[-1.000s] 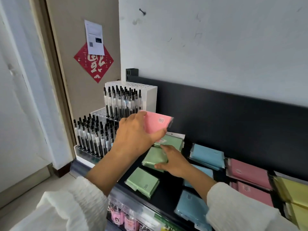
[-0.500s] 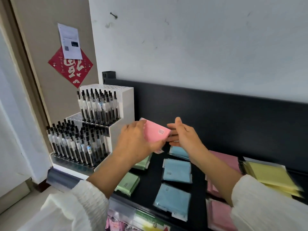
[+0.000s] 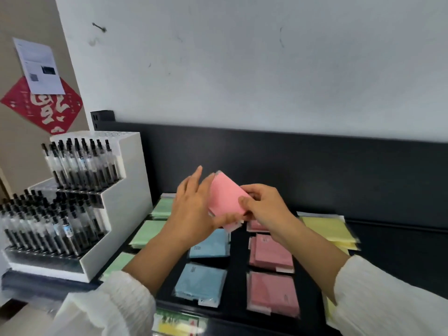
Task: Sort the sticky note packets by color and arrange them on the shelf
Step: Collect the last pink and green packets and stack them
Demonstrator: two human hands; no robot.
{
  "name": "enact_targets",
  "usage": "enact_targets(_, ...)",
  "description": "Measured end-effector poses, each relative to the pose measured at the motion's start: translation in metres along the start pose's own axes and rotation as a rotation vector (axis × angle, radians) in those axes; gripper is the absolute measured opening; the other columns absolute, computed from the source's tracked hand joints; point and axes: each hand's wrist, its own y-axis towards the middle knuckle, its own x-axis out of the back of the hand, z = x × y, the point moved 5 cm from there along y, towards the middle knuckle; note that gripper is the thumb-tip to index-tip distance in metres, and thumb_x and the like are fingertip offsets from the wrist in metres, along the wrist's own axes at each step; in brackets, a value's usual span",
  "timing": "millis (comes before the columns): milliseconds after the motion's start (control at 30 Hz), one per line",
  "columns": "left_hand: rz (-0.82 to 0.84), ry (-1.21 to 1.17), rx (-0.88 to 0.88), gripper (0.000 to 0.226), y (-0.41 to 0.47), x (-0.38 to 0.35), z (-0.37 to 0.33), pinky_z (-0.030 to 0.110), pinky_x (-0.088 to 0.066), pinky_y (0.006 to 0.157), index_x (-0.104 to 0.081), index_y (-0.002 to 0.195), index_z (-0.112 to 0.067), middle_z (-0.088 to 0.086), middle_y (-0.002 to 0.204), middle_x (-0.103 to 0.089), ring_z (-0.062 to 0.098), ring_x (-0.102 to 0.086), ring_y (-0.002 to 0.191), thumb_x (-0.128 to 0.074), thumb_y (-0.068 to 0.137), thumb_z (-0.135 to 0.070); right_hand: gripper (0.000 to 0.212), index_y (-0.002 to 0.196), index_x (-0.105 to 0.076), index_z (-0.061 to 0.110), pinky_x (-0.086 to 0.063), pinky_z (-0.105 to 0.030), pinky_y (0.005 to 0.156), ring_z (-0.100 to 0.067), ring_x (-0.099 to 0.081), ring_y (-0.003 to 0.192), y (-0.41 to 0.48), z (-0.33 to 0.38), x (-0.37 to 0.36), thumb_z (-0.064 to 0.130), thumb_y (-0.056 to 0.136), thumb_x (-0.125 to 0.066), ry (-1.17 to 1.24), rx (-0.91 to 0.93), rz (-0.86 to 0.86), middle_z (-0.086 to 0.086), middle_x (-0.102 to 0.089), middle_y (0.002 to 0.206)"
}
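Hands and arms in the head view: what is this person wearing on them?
Both arms wear white, crinkly-textured sleeves; the left sleeve and right sleeve end in gathered cuffs on the forearms. The left hand and right hand are bare: no gloves, rings or watch show.

two loose white crinkle-knit fabric sleeves, left sleeve [image 3: 109, 304] and right sleeve [image 3: 388, 299]. fine ribbed texture running along the arm. cuffs puffy and gathered, ending partway up the forearm. forearms bare past the cuffs. left hand [image 3: 194, 209] and right hand [image 3: 266, 207] bare too.
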Motion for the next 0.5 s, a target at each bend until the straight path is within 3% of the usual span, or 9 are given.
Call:
enact_targets(133,-0.103,-0.135,0.139,0.08,0.003,-0.005,-0.001,0.034,-0.036,0.1,-0.027,0.143,-0.014,0.005,0.14,-0.035,0.023,-0.042,0.122,-0.061,0.081,-0.051,0.022,0.107,-0.062,0.014,-0.058,-0.031,0.067,-0.019,-0.067,0.084,-0.005,-0.003,0.027,0.003,0.09,-0.054,0.008,-0.012,-0.096,-0.003,-0.067,0.099)
enact_targets(233,0.026,-0.401,0.3,0.05,0.005,-0.019,-0.005,0.033,-0.049,0.081,-0.05,0.126,-0.012,-0.002,0.102,-0.063,0.016,-0.06,0.088,-0.062,0.085,-0.04,0.019,0.104,-0.058,0.017,-0.059,-0.03,0.066,-0.016,-0.066,0.087,-0.01,-0.008,0.04,0.004,0.091,-0.053,0.031,-0.023,-0.11,-0.004,-0.065,0.101)
enact_targets(300,0.119,-0.599,0.339,0.03,0.004,-0.031,-0.015,0.041,-0.055,0.081,-0.06,0.112,-0.012,0.0,0.087,-0.068,0.016,-0.066,0.081,-0.062,0.088,-0.029,0.018,0.102,-0.055,0.019,-0.059,-0.033,0.069,-0.017,-0.065,0.09,-0.013,-0.012,0.046,0.005,0.09,-0.054,0.033,-0.037,-0.109,-0.004,-0.064,0.102)
enact_targets(500,0.149,-0.712,0.301,0.02,0.004,-0.039,-0.042,0.032,-0.057,0.073,-0.056,0.11,-0.015,0.001,0.09,-0.067,0.014,-0.066,0.082,-0.058,0.09,-0.012,0.015,0.1,-0.053,0.021,-0.058,-0.039,0.078,-0.014,-0.062,0.092,-0.022,-0.026,0.062,0.014,0.088,-0.059,-0.03,-0.093,-0.088,0.001,-0.062,0.1)
